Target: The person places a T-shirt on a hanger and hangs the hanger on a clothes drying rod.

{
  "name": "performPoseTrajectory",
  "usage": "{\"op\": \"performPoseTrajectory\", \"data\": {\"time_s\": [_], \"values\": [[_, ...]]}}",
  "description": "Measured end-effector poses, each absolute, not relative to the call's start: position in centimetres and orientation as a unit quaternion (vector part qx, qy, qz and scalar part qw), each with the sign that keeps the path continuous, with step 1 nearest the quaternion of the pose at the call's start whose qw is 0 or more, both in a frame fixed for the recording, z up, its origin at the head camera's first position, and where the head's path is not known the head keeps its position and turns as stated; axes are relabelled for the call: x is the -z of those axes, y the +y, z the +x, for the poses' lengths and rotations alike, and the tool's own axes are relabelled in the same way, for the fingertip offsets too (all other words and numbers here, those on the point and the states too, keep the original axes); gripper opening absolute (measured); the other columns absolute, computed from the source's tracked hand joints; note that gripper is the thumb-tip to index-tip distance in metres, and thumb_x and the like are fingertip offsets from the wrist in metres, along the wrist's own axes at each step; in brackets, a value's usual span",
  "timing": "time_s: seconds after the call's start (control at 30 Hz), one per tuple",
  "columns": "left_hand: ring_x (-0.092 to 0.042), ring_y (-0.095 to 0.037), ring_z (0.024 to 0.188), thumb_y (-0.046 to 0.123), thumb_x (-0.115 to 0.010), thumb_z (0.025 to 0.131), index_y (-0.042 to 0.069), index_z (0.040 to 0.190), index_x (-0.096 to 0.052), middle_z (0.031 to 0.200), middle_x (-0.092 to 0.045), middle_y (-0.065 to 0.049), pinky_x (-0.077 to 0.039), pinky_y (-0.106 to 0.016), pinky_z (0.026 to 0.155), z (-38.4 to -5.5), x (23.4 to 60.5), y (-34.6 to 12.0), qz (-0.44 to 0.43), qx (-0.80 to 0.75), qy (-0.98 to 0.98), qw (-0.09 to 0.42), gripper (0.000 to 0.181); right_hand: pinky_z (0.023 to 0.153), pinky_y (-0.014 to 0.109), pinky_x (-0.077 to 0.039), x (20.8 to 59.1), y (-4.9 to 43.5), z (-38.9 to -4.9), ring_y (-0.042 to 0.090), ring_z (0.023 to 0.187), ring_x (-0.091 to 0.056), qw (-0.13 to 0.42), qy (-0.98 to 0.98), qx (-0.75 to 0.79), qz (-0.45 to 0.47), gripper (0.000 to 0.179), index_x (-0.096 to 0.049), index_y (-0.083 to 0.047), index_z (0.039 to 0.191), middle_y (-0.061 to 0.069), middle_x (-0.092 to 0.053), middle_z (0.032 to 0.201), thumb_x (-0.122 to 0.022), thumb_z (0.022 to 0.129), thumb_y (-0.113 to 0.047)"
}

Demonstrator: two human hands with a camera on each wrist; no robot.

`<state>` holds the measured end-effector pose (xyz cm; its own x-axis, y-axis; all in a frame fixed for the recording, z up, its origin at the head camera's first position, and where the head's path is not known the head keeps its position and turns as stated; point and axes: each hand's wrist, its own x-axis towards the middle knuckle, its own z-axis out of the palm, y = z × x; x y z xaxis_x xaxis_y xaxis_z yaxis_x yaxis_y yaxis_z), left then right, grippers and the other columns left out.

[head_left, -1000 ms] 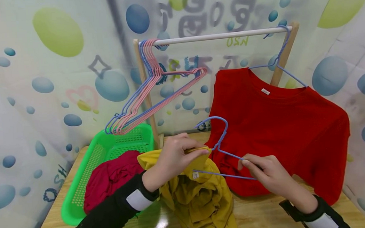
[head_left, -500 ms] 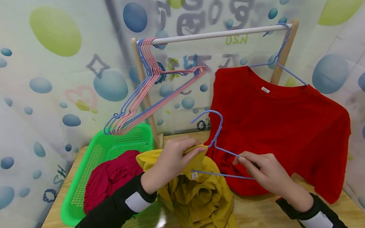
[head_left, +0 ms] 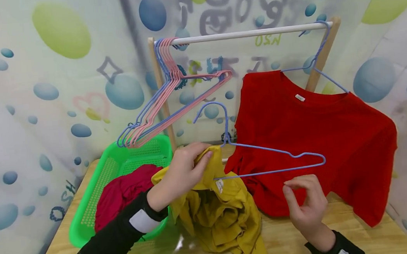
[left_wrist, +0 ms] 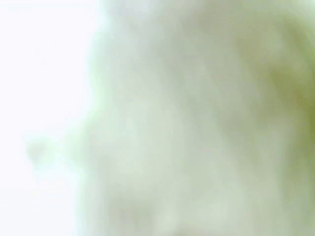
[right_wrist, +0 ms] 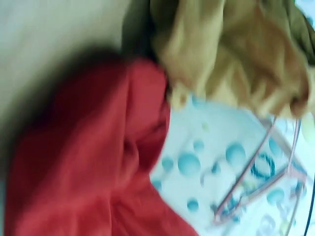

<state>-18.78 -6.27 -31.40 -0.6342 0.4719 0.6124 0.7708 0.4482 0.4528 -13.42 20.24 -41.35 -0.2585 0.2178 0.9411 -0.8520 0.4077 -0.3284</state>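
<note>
My left hand (head_left: 185, 171) pinches the collar of a yellow shirt (head_left: 226, 219) in the head view. One side of a blue clothes hanger (head_left: 260, 146) is hidden inside the shirt's neck. Its hook points up and its other shoulder sticks out bare to the right. The rest of the shirt hangs down in a crumpled heap on the table. Below the bare end of the hanger, my right hand (head_left: 307, 202) holds nothing, thumb and forefinger bent and apart. The yellow shirt (right_wrist: 236, 59) also shows in the right wrist view; the left wrist view is too blurred to read.
A red shirt (head_left: 312, 136) on a blue hanger hangs at the right of a rack with a white rail (head_left: 240, 34). Several pink and blue hangers (head_left: 166, 94) hang at its left. Below them, a green basket (head_left: 86, 212) holds a dark red garment (head_left: 123, 190).
My right hand has let go of the blue hanger and dropped lower right. The hanger has risen and shifted left, its right end now uncovered. My left hand keeps the collar, slightly higher.
</note>
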Motion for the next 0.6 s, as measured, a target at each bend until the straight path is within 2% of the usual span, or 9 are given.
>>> {"op": "performPoseTrajectory", "data": {"time_s": [0.07,0.2,0.3,0.37,0.47,0.6], "values": [[-0.042,-0.005,0.055,0.008,-0.055,0.095,0.006,0.104,-0.069,0.085,-0.066,-0.003,-0.041,-0.022,0.055,-18.7,31.2,-6.6,-0.371,0.363,-0.832,0.196,0.017,0.07,0.015,-0.038,42.6,19.9,-12.9,0.01,0.08,-0.05,0.478,-0.704,-0.475,0.223,0.022,-0.059,0.012,0.092,0.015,-0.056,0.086,-0.07,0.084,-0.006],[-0.047,-0.006,0.057,0.007,-0.054,0.096,0.006,0.11,-0.068,0.096,-0.07,-0.006,-0.043,-0.023,0.057,-18.6,30.7,-7.2,-0.361,0.364,-0.838,0.185,0.02,0.069,0.022,-0.038,44.5,18.3,-11.9,0.009,0.087,-0.044,0.285,-0.851,-0.409,0.166,0.05,-0.05,-0.002,0.12,0.004,-0.05,0.109,-0.076,0.081,-0.017],[-0.057,-0.008,0.065,0.008,-0.055,0.095,0.008,0.113,-0.068,0.103,-0.071,-0.006,-0.045,-0.023,0.06,-18.5,30.3,-7.6,-0.351,0.37,-0.84,0.188,0.021,0.073,0.028,-0.043,45.2,17.1,-11.7,0.012,0.094,-0.047,0.188,-0.901,-0.363,0.145,0.055,-0.05,-0.008,0.123,0.0,-0.05,0.114,-0.077,0.08,-0.03],[-0.062,-0.009,0.072,0.008,-0.057,0.095,0.008,0.114,-0.068,0.105,-0.071,-0.006,-0.045,-0.023,0.061,-18.4,30.1,-7.9,-0.345,0.374,-0.839,0.193,0.022,0.078,0.033,-0.047,45.5,16.9,-12.0,0.015,0.098,-0.053,0.159,-0.91,-0.358,0.134,0.046,-0.056,-0.009,0.119,-0.001,-0.056,0.114,-0.074,0.082,-0.031],[-0.061,-0.009,0.071,0.009,-0.057,0.095,0.009,0.114,-0.068,0.106,-0.07,-0.005,-0.043,-0.023,0.057,-18.3,29.9,-8.5,-0.341,0.381,-0.835,0.203,0.023,0.078,0.031,-0.051,45.5,17.3,-12.7,0.013,0.099,-0.06,0.14,-0.898,-0.402,0.114,0.03,-0.064,-0.009,0.114,0.001,-0.066,0.111,-0.07,0.086,-0.019],[-0.057,-0.007,0.069,0.009,-0.057,0.094,0.011,0.114,-0.068,0.106,-0.07,-0.004,-0.043,-0.023,0.056,-18.2,30.1,-9.5,-0.335,0.386,-0.831,0.218,0.022,0.065,0.025,-0.052,44.7,18.9,-13.8,0.004,0.08,-0.063,0.149,-0.854,-0.487,0.105,0.023,-0.065,-0.007,0.115,0.006,-0.069,0.097,-0.06,0.093,-0.009]]}}
